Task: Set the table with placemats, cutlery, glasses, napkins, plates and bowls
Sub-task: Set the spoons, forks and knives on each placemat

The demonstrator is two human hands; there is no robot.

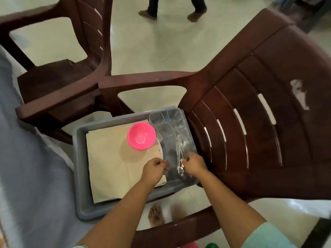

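A grey plastic tray (pixel 80 176) sits on the seat of a brown chair. In it lie beige placemats (pixel 107 158), a pink bowl (pixel 141 136) resting on a white plate (pixel 160 147), several clear glasses (pixel 167 125) at the far right corner and a bundle of metal cutlery (pixel 180 156) along the right side. My right hand (pixel 194 164) grips the cutlery bundle near the tray's right wall. My left hand (pixel 155 170) hovers over the placemats' right edge with fingers curled; whether it holds anything is unclear.
The brown plastic chair (pixel 250 122) has its slatted back to the right of the tray. A second brown chair (pixel 59 74) stands beyond on the left. Grey cloth (pixel 26 158) covers the left edge. A person's legs (pixel 172 8) walk on the tiled floor far behind.
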